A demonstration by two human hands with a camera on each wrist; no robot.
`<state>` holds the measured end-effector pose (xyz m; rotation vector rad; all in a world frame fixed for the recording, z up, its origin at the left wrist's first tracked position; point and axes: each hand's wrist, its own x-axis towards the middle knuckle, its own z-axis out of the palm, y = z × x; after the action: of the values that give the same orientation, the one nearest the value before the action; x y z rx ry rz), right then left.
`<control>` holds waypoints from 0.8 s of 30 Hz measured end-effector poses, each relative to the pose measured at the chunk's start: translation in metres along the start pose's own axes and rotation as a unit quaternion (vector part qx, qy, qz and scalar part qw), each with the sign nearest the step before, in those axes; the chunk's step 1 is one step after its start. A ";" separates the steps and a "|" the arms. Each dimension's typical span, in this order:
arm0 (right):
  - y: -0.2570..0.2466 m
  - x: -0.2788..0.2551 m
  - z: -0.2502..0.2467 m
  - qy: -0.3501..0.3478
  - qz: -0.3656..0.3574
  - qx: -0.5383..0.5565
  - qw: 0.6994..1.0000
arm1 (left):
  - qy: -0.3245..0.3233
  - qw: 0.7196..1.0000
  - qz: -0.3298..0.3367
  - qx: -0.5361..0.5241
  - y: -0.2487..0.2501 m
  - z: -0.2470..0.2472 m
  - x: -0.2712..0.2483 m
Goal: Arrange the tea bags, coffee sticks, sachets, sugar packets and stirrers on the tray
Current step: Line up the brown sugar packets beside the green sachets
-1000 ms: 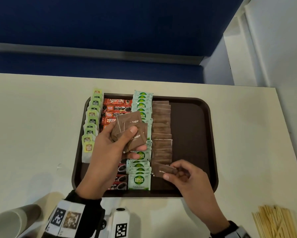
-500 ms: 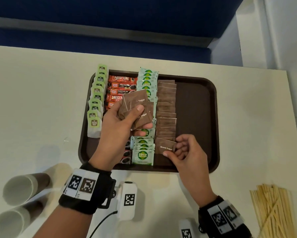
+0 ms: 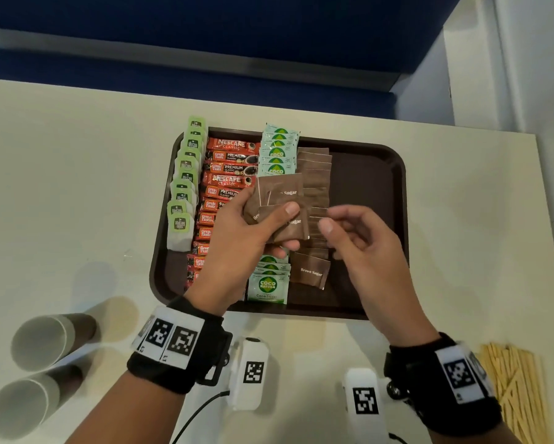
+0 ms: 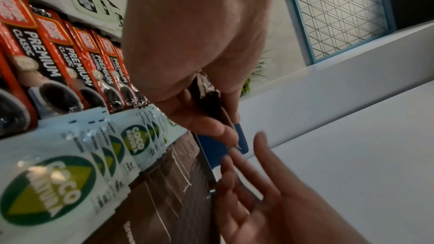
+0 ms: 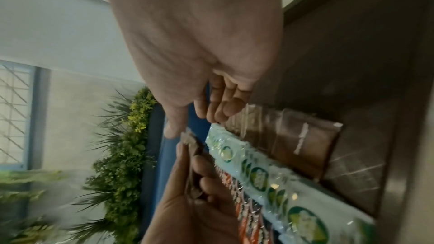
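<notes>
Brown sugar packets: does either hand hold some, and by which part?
The left hand pinches a few brown sugar packets at their near-left corners, thumb on top. The right hand holds nothing.

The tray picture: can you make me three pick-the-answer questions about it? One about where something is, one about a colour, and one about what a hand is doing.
1. Where are the stirrers?
A. on the tray
B. on the table, right of the tray
C. in a cup

2. What colour are the tea bag tags?
A. green
B. blue
C. pink

3. What is the left hand doing?
A. resting flat
B. holding a cup
C. holding sugar packets

Answers:
1 B: the stirrers lie on the table, outside the tray.
2 A: the tea bags down the tray's left edge have green tags.
3 C: the left hand grips a few brown sugar packets; the right hand holds nothing.
</notes>
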<state>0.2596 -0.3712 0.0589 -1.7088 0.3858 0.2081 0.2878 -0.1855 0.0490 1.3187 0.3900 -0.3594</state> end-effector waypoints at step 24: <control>0.040 -0.025 -0.018 -0.035 0.031 -0.062 0.997 | 0.053 0.998 0.008 -0.027 -0.007 -0.007 -0.001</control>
<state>0.2206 -0.3909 0.0336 -1.8073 0.3803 0.3432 0.2831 -0.1803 0.0424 1.2914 0.4739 -0.2652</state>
